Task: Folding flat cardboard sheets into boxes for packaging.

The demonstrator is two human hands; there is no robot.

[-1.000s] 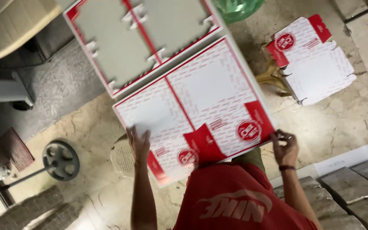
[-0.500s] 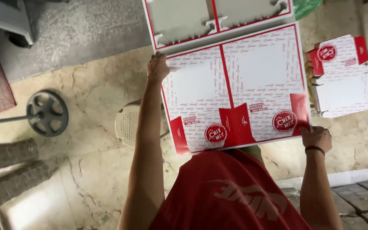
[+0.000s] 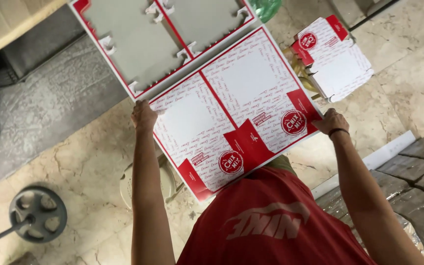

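- Here, the flat white-and-red printed cardboard sheet [image 3: 231, 113] is held above the beige marble floor [image 3: 84, 162].
- Left hand [image 3: 144, 115]: fingers clasped on the sheet's left edge.
- Right hand [image 3: 332, 121]: fingers gripping its right corner.
- Folded white-and-red cardboard box [image 3: 334, 59]: on the floor, beyond the right hand.

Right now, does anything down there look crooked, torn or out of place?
Nothing looks damaged. The left hand and right hand hold a flat red-and-white printed cardboard sheet by opposite edges. One folded box of the same print lies tilted on the stone floor.
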